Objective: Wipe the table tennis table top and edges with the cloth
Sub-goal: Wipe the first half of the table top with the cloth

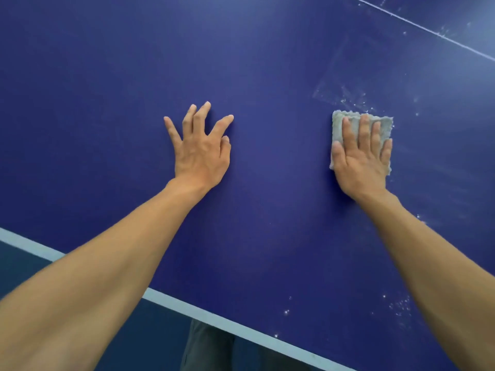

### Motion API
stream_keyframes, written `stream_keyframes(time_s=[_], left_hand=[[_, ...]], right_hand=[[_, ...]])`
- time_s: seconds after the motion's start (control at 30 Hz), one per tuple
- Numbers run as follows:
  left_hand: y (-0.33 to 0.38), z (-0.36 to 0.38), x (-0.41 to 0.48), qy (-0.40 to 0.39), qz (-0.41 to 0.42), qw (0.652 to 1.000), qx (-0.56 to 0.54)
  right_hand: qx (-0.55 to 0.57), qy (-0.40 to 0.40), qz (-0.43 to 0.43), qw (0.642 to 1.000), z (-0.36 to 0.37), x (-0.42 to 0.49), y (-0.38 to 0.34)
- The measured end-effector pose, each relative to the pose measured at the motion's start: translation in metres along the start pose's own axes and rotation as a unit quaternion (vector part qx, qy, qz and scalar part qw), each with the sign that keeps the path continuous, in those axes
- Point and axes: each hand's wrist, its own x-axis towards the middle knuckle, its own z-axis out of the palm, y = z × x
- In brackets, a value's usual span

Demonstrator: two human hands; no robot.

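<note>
- The dark blue table tennis table top [267, 183] fills most of the view, with its white edge stripe [203, 314] running diagonally across the lower left.
- The small, pale grey, fuzzy square cloth [348, 124] lies flat on the table top at the right of the view, well in from the edge stripe.
- The right hand [361, 156] lies palm down on top of the cloth, its fingers [364, 129] straight and close together, pressing it flat rather than pinching it.
- The cloth shows beyond the fingertips and along the thumb side; a thin strip also shows beside the little finger. The heel of the hand hides its near edge.
- The left hand [201, 151] rests on the bare table top well apart from the cloth, fingers spread wide, holding nothing.
- White specks and faint dusty smears [353, 100] lie just beyond the cloth's far edge, and more specks [399, 306] sit near the right forearm.
- A thin white line [428, 29] crosses the far right corner of the table.
- Dark grey trousers [209, 344] show below the edge stripe.
</note>
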Motion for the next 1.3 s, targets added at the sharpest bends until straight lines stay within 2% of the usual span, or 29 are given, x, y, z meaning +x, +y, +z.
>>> stream_keyframes(time_s=[0.07,0.1,0.17,0.27,0.37,0.4,0.47,0.53,0.57,0.63,0.67,0.73,0.8,0.87,0.93,1.0,1.1,1.2,1.27,1.3], left_hand=[[0.012,0.005,0.024,-0.015,0.014,1.000,0.007],[0.018,0.008,0.033,-0.022,0.020,1.000,0.007],[0.027,0.013,0.046,-0.032,0.025,0.999,0.007],[0.030,0.019,0.053,-0.025,0.025,0.999,0.015],[0.029,0.020,0.053,-0.016,0.023,1.000,0.014],[0.030,0.020,0.053,-0.015,0.021,1.000,0.016],[0.033,0.018,0.054,-0.021,0.019,0.999,0.021],[0.034,0.016,0.055,-0.029,0.015,0.999,0.023],[0.035,0.016,0.055,-0.032,0.012,0.999,0.023],[0.034,0.015,0.056,-0.037,0.010,0.999,0.026],[0.034,0.015,0.056,-0.037,0.011,0.999,0.027],[0.033,0.014,0.056,-0.039,0.012,0.999,0.027],[0.033,0.014,0.057,-0.044,0.011,0.999,0.030],[0.034,0.013,0.058,-0.048,0.010,0.998,0.034],[0.035,0.013,0.058,-0.046,0.012,0.998,0.035],[0.035,0.013,0.059,-0.044,0.013,0.998,0.036],[0.034,0.015,0.059,-0.044,0.015,0.998,0.042],[0.033,0.016,0.059,-0.045,0.018,0.998,0.044],[0.033,0.015,0.059,-0.047,0.018,0.998,0.043],[0.033,0.015,0.059,-0.047,0.018,0.998,0.043]], right_hand=[[0.004,0.008,-0.001,1.000,0.000,0.003,-0.023],[-0.011,0.011,-0.038,0.999,0.004,-0.006,-0.033],[-0.041,0.010,-0.181,0.983,0.019,-0.036,-0.047],[-0.071,-0.019,-0.390,0.918,0.036,-0.076,-0.031],[-0.107,-0.039,-0.486,0.867,0.024,-0.063,0.011],[-0.117,-0.035,-0.482,0.868,0.016,-0.047,0.022],[-0.117,-0.007,-0.390,0.913,-0.001,-0.001,0.037],[-0.065,0.016,-0.195,0.978,-0.018,0.052,0.035],[-0.026,0.022,-0.078,0.996,-0.025,0.077,0.027],[0.045,0.030,0.081,0.995,-0.034,0.116,-0.003],[0.060,0.035,0.112,0.991,-0.035,0.127,-0.022],[0.068,0.038,0.081,0.994,-0.030,0.131,-0.063],[0.057,0.033,-0.016,0.998,-0.019,0.111,-0.095],[0.042,0.020,-0.100,0.994,-0.008,0.077,-0.106],[0.029,0.009,-0.132,0.991,0.000,0.047,-0.093],[0.017,0.006,-0.100,0.995,0.003,0.029,-0.067],[0.018,0.006,0.023,1.000,-0.003,0.039,-0.038],[0.085,0.024,0.140,0.986,-0.013,0.077,-0.056],[0.102,0.031,0.150,0.983,-0.013,0.095,-0.086],[0.090,0.035,0.120,0.988,-0.010,0.096,-0.102]])
